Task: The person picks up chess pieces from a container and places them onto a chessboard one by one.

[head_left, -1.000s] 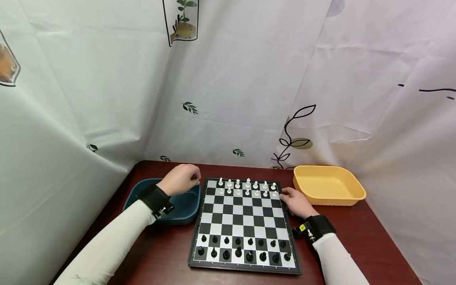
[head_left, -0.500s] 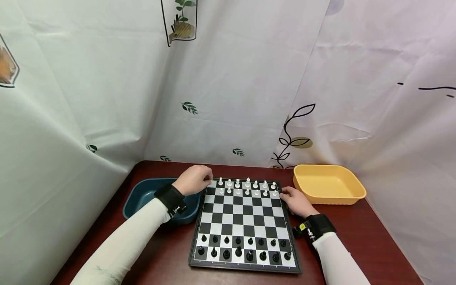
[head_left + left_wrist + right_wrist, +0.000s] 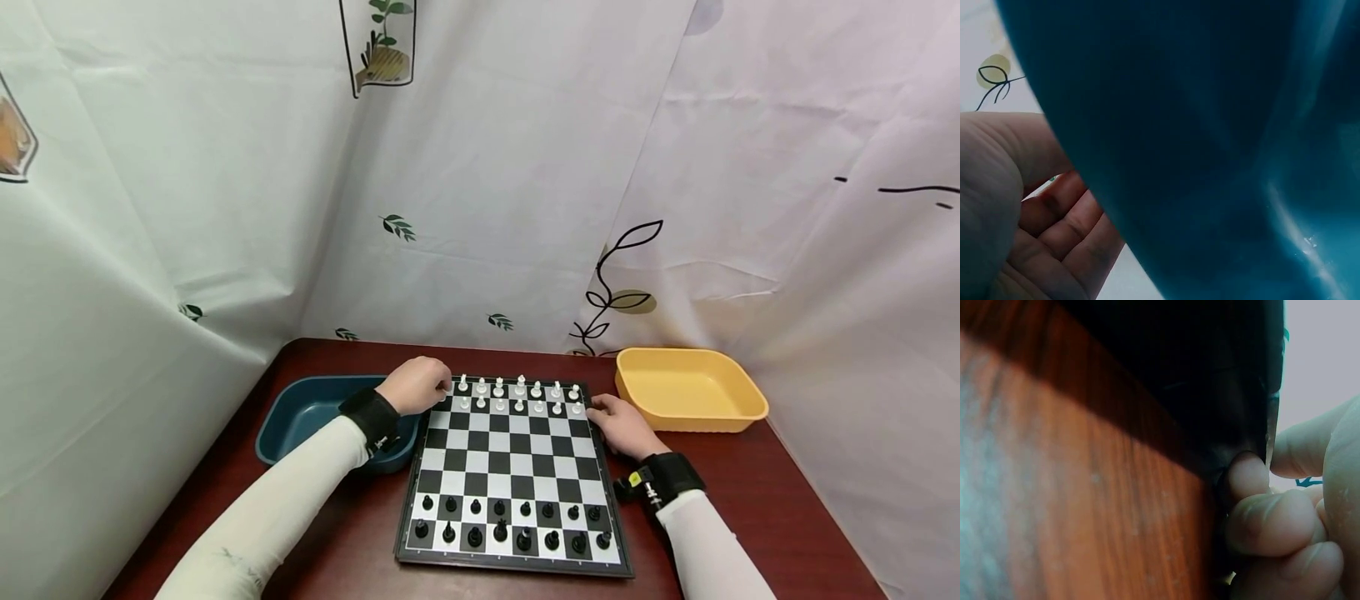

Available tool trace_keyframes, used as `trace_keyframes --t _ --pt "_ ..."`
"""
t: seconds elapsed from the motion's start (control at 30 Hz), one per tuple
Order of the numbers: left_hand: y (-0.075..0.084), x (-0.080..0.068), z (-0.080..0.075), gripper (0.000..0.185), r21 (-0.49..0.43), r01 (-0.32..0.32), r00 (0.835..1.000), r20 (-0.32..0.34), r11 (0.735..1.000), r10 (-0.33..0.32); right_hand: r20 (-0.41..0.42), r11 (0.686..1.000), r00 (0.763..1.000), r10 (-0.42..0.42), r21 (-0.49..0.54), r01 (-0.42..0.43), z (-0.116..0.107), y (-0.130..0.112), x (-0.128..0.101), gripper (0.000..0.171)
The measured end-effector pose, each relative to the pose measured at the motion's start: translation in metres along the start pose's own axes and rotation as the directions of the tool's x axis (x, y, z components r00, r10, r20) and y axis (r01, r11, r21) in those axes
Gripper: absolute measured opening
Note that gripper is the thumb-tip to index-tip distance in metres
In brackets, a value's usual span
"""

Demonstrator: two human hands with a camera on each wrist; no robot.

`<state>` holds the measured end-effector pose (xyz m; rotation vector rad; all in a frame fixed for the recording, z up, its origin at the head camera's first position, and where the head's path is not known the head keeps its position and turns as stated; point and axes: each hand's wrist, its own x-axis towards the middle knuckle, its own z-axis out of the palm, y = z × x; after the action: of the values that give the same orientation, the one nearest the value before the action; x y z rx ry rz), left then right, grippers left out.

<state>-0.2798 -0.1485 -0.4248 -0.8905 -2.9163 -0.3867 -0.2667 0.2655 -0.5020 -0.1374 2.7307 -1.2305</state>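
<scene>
A black-framed chessboard (image 3: 498, 462) lies on the table, with several white pieces (image 3: 519, 404) on its far rows and several black pieces (image 3: 501, 531) on its near rows. At the far left corner, my left hand (image 3: 415, 385) has its fingers curled and pinched over the board; what seems to be a small white chess piece at its fingertips is mostly hidden. The blue bin fills much of the left wrist view and covers these fingertips. My right hand (image 3: 624, 427) grips the board's right edge, its thumb above and its other fingers curled against the side.
A blue bin (image 3: 300, 383) stands left of the board, under my left forearm. To the right, behind my right hand, is a yellow bin (image 3: 693, 423). Patterned white cloth (image 3: 480, 208) hangs behind the dark red table (image 3: 780, 517) and at its sides.
My left hand has moved right, from above the blue bin to the board's far left corner, then slightly down. My right hand has stayed on the board's edge.
</scene>
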Motion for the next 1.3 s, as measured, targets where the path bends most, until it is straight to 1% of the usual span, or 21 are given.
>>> trace_keyframes --t 0.2,0.33,0.43,0.53,0.7,0.97,1.03,1.2,1.3 --pt "-0.003 0.000 0.006 0.015 -0.002 -0.019 1.000 0.002 1.000 0.019 -0.004 1.000 1.000 -0.002 -0.003 0.002 0.000 0.000 0.000 0.041" --pt "-0.003 0.000 0.009 0.015 -0.016 -0.010 1.000 0.013 1.000 0.010 -0.001 1.000 1.000 -0.003 0.005 0.003 0.001 0.000 -0.001 0.040" --pt "-0.002 0.001 0.010 0.013 -0.008 0.002 1.000 0.022 1.000 -0.002 0.002 1.000 1.000 -0.008 0.005 0.008 0.001 -0.001 -0.001 0.041" --pt "-0.001 0.001 0.012 0.014 0.008 0.003 1.000 0.015 1.000 -0.003 0.002 1.000 1.000 -0.007 0.003 0.007 0.001 -0.001 -0.001 0.042" --pt "-0.001 0.000 0.012 0.021 0.009 -0.006 1.000 -0.001 1.000 0.006 0.005 1.000 1.000 -0.008 0.003 0.008 0.001 -0.002 -0.001 0.042" --pt "0.000 0.000 0.011 0.029 -0.004 -0.002 1.000 0.023 1.000 0.002 0.006 1.000 1.000 -0.009 0.003 0.009 -0.001 -0.001 -0.002 0.041" --pt "-0.001 0.000 0.011 0.026 0.003 -0.002 1.000 0.028 1.000 0.002 0.007 1.000 1.000 -0.007 0.008 0.007 0.000 -0.001 -0.002 0.041" --pt "-0.003 -0.002 0.008 0.009 0.019 0.017 0.999 0.032 1.000 -0.018 0.009 1.000 1.000 -0.001 0.012 0.000 -0.001 -0.001 0.000 0.042" --pt "-0.003 -0.003 0.001 0.012 0.023 0.029 0.999 0.018 0.999 -0.030 0.010 1.000 1.000 -0.002 0.008 0.002 -0.001 0.001 0.001 0.042"
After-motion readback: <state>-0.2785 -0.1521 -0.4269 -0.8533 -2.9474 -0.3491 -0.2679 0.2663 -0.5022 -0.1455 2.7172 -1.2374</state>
